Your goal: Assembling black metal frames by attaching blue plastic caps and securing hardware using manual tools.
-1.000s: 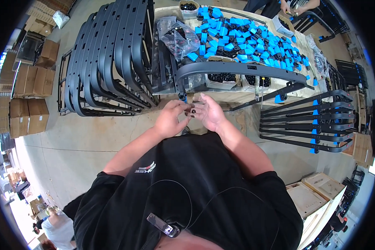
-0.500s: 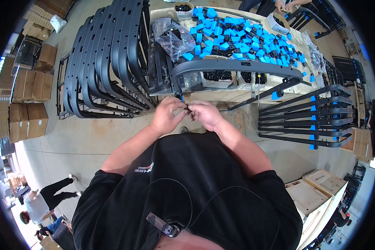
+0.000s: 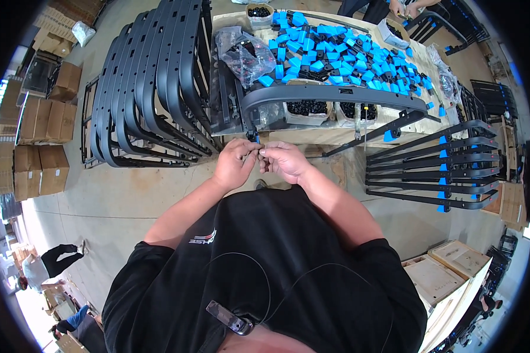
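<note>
My left hand (image 3: 234, 163) and my right hand (image 3: 285, 161) meet just off the near edge of the table. Thumbs and fingers on both are pinched together at the tips. Whatever small thing sits between them is too small to make out. Right above my fingertips is the lower left end of a dark grey curved metal frame (image 3: 312, 92), with a bit of blue at that end. The frame lies along the front of the table, its far right corner carrying a blue-and-black plastic piece (image 3: 390, 135).
Blue-and-black plastic pieces (image 3: 335, 62) cover the table (image 3: 421, 120). Tubs of small black parts, including one in front (image 3: 305, 119), and a clear plastic bag (image 3: 247, 65) stand among them. Metal frames are stacked left (image 3: 150, 82) and right (image 3: 436, 170). Another person's hands (image 3: 409, 9) work at the far side.
My hands have drawn closer together, and the gap between the left thumb and fingers has closed. The walking person at lower left has moved further left. The metal frame stays put.
</note>
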A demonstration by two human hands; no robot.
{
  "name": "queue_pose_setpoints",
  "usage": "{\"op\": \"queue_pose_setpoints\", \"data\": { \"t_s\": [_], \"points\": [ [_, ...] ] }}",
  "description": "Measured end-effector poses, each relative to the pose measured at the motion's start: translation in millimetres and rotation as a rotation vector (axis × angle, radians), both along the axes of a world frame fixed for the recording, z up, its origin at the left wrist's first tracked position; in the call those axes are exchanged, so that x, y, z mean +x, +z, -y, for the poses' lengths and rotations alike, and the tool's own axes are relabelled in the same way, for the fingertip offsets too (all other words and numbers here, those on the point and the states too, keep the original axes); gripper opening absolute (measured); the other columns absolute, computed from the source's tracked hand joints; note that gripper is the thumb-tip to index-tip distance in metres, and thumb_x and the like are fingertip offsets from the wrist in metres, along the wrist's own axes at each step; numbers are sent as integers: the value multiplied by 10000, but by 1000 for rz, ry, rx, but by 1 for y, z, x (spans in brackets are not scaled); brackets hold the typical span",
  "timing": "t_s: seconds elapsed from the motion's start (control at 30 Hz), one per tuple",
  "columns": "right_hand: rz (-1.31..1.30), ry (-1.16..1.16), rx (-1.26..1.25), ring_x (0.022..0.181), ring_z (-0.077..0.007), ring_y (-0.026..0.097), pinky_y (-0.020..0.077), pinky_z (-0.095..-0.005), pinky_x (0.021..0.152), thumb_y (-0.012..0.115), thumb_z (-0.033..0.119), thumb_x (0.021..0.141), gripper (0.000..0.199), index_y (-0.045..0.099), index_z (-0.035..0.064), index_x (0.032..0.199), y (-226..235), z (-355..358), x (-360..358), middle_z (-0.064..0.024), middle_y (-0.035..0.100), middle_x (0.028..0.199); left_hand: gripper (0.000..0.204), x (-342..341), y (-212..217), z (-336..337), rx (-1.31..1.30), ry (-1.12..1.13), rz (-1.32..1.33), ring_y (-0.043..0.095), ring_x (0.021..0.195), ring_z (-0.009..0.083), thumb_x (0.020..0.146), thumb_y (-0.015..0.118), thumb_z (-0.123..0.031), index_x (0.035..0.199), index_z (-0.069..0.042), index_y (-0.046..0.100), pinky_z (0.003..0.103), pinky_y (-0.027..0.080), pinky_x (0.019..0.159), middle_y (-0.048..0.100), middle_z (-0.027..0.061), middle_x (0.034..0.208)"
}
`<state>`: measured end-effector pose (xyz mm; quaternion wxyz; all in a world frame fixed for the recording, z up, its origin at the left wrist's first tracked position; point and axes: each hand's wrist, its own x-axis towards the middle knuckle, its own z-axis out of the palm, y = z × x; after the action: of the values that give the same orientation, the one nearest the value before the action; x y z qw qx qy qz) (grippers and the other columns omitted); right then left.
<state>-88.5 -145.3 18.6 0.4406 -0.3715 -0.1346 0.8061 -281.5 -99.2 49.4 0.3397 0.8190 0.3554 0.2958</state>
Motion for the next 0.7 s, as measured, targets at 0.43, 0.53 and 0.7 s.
{"op": "queue_pose_setpoints", "data": {
  "t_s": [0.43,0.53,0.7],
  "points": [
    [608,-86,145,680,-137,625,522,-284,629,640,47,930,259,638,-61,1165,-23,-44,-10,-77,677,851,349,10,-15,-27,-69,147,-634,677,940,415,1009,514,-282,949,21,678,500,543,852,701,247,1010],
    [650,-108,279,697,-134,633,525,-283,637,640,50,933,278,628,-68,1185,-33,-41,-8,-79,683,857,347,10,-8,-32,-77,114,-634,676,952,413,1010,499,-268,934,20,676,500,543,865,701,250,1020],
    [672,-95,258,684,-127,620,520,-294,626,641,56,940,228,657,-72,1128,-30,-43,-9,-73,669,809,359,16,-3,-35,-118,126,-675,676,966,410,1009,487,-280,961,14,688,488,546,873,700,253,1028]
  ]
}}
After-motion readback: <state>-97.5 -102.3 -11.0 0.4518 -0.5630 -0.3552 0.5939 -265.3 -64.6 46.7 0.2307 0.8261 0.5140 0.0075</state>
